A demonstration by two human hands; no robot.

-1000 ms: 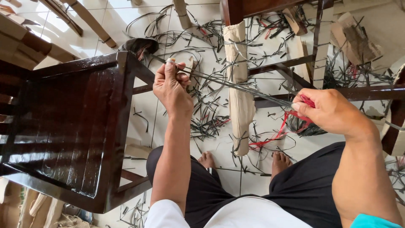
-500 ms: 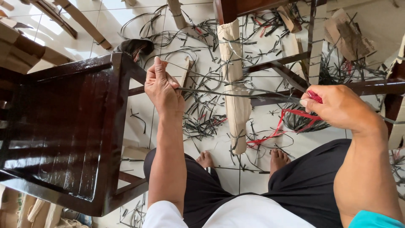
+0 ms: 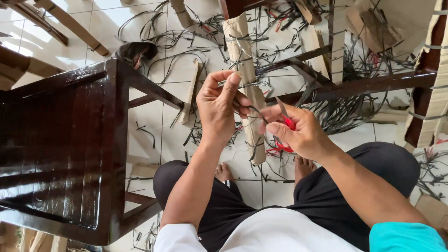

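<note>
**Two hands meeting over one dark strap**

Two hands are up close together in front of me. My left hand [image 3: 217, 107] has thumb and fingers curled in, pinching the end of a thin dark strap [image 3: 252, 109] that arcs across to the right. My right hand [image 3: 298, 133] is closed around a pair of red-handled cutters [image 3: 285, 117], the metal tip sticking up just beside the strap; I cannot tell whether the blades touch it. Directly beyond both hands lies a cardboard-wrapped chair leg [image 3: 245, 70] on the tiled floor [image 3: 149, 93], among scattered cut strap pieces. To the left of my left hand stands a glossy dark wooden chair [image 3: 70, 144]. Beyond my right hand runs a dark wooden rail [image 3: 364, 86].
</note>
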